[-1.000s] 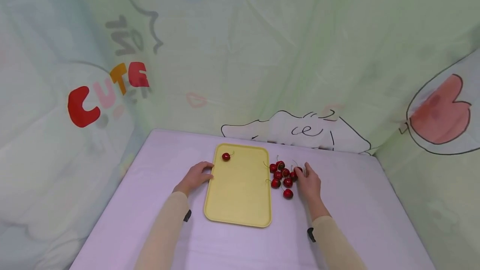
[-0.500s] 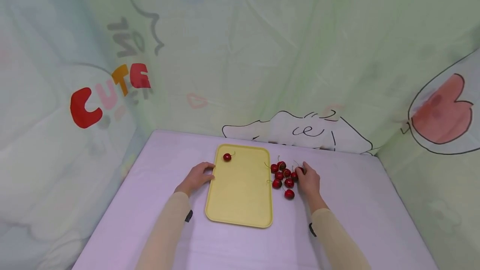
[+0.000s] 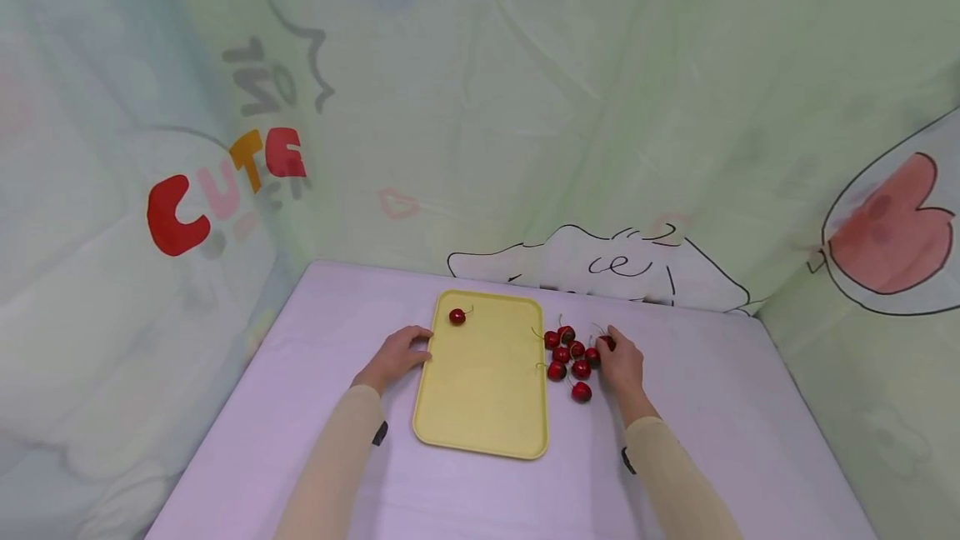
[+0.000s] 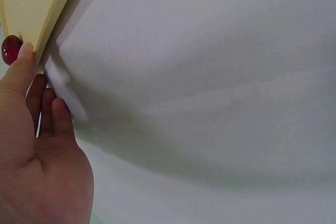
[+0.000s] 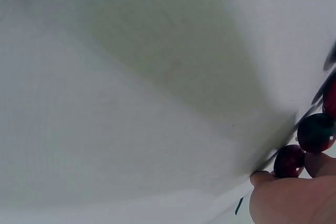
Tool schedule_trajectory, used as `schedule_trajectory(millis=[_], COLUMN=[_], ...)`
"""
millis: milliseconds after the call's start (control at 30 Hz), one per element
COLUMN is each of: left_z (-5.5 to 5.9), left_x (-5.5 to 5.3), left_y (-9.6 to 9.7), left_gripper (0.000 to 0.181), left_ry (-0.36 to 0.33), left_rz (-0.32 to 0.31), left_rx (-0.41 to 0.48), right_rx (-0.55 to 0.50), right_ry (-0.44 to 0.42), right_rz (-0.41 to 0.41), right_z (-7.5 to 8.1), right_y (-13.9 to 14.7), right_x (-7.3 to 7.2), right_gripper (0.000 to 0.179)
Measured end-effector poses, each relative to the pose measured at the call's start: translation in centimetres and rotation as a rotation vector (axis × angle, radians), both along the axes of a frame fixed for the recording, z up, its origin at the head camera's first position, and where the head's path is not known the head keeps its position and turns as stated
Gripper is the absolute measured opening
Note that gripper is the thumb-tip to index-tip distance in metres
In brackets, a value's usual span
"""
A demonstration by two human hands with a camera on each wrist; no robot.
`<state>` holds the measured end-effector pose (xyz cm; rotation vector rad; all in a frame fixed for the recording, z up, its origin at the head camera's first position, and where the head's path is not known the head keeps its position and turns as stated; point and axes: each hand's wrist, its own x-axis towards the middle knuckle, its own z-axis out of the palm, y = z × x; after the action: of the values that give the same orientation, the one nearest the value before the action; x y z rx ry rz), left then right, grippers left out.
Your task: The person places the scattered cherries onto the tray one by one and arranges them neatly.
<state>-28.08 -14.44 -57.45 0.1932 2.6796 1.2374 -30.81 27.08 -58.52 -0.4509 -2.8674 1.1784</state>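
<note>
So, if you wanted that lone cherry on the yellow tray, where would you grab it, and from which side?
Probably pinch the cherry across its round body, from above and the near side: the yellow tray is bare there, while its raised rim sits close on the far and left sides. I'd leave the stem, thin and reaching off to the right.

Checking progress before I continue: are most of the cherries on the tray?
No; only one cherry lies on the yellow tray, while the other cherries are to its right.

Bare left hand (image 3: 396, 357), bare right hand (image 3: 624, 367), long beige left sleeve (image 3: 334, 457), matching right sleeve (image 3: 673, 473), small black fitting (image 3: 380, 433) beside each
</note>
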Motion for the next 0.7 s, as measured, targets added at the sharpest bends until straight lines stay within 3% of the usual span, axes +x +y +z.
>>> schedule_trajectory(millis=[333,567,700], left_z=[-0.3,0.0,0.4], left_x=[-0.1,-0.1,0.1], left_y=[0.0,-0.1,-0.1], left_gripper=[0.039,0.039,0.038], left_ry=[0.004,-0.001,0.010], left_rz=[-0.008,-0.003,-0.010], left_rx=[0.006,0.008,0.003], right_rx=[-0.028,-0.071,-0.067], right_ry=[0.043,0.100,0.140], right_rz=[-0.047,-0.006,0.033], right_z=[0.8,3.7,4.4], right_y=[-0.2,-4.5,-7.1], right_x=[-0.8,-1.4,-1.7], right_gripper=[0.052,0.051,0.050])
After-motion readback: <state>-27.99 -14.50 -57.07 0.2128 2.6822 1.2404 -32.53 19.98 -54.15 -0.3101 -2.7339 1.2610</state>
